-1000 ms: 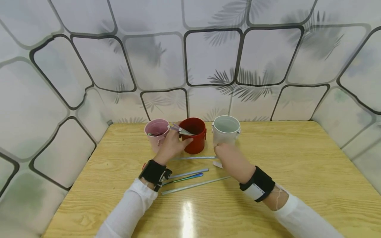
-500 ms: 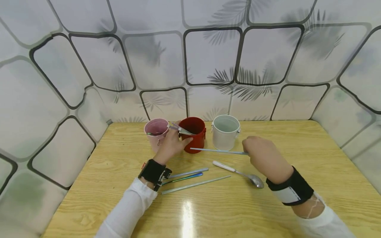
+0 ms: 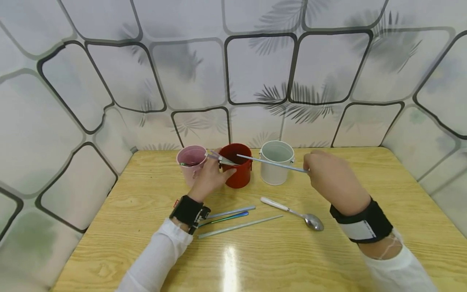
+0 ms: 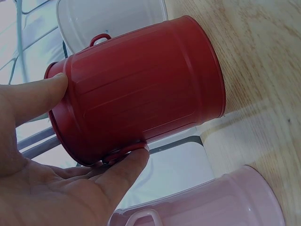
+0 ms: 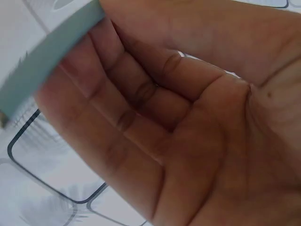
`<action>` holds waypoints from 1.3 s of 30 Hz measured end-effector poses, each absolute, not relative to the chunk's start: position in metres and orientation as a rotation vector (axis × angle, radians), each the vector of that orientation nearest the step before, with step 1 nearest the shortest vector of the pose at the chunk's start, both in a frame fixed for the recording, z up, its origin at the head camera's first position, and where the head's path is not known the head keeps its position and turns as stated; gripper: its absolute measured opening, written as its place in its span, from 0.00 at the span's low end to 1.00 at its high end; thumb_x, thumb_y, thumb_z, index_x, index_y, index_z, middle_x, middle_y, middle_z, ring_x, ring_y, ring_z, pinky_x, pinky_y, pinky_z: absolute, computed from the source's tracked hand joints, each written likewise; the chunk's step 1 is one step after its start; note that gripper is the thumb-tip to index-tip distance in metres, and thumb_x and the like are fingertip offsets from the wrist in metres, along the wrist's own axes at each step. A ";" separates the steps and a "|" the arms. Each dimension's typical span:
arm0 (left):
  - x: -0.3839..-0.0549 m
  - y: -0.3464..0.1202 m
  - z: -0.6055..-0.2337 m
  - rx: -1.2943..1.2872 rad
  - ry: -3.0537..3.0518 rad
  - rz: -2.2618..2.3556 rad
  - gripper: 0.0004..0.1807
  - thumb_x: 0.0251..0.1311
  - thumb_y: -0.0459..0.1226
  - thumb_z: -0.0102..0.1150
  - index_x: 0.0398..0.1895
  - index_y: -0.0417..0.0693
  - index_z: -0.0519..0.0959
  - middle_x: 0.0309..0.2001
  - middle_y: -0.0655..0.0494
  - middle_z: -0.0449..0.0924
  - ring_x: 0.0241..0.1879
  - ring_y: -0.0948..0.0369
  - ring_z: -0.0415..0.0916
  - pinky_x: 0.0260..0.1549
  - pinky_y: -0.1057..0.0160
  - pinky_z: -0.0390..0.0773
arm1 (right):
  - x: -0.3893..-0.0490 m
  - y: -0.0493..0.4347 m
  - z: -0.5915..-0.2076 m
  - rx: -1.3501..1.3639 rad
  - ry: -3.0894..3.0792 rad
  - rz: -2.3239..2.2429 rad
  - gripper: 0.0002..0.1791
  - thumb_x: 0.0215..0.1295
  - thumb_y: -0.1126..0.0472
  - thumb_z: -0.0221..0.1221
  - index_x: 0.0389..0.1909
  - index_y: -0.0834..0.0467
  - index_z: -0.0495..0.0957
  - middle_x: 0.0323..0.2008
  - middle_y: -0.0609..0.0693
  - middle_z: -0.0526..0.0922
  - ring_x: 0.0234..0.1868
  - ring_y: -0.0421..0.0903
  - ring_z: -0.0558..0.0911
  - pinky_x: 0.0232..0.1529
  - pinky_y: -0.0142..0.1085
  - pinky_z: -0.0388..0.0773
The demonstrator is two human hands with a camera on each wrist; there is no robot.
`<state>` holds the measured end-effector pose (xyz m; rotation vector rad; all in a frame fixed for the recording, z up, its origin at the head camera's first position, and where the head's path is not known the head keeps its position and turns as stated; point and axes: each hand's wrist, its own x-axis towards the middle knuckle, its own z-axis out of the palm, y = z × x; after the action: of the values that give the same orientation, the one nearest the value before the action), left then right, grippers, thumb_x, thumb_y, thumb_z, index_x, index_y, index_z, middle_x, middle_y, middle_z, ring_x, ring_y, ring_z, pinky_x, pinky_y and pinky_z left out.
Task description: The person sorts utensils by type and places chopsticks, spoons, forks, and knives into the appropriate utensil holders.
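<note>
My left hand point(image 3: 211, 174) grips the red bucket point(image 3: 238, 178) from its left side. In the left wrist view the thumb presses near the rim and a finger lies against the small side handle point(image 4: 124, 151). Slim lavender and grey utensils point(image 3: 222, 159) lean out over that bucket's left rim. My right hand point(image 3: 333, 178) pinches one end of a pale blue chopstick point(image 3: 273, 163). Its far tip points left, over the red bucket's mouth. Up close, the right wrist view has the chopstick point(image 5: 47, 61) between the fingertips, with the other fingers curled.
A pink bucket point(image 3: 187, 172) holding utensils stands left of the red one, a white bucket point(image 3: 273, 174) right of it. On the wooden table point(image 3: 277, 259) lie a white-handled spoon point(image 3: 311, 222), a blue-green utensil point(image 3: 233, 217) and two more sticks, including a greenish one point(image 3: 240, 226).
My right hand has picked up the pale blue chopstick from the table, moving right and then upward, so its tip now overlaps the red bucket's opening. The left hand has stayed put.
</note>
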<state>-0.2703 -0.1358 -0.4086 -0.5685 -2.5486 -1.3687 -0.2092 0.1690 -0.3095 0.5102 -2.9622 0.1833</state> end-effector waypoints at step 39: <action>-0.270 -0.136 -0.408 -0.598 -2.520 -1.384 0.33 0.61 0.29 0.70 0.69 0.32 0.68 0.62 0.37 0.75 0.54 0.44 0.72 0.54 0.41 0.75 | -0.210 0.074 -0.290 0.827 -2.665 -0.200 0.07 0.55 0.71 0.74 0.29 0.60 0.84 0.30 0.56 0.76 0.33 0.54 0.77 0.27 0.41 0.80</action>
<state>-0.2702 -0.1364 -0.4085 -0.5980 -2.5203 -1.3843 -0.2102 0.0737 -0.2898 0.8266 -2.6647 -0.1997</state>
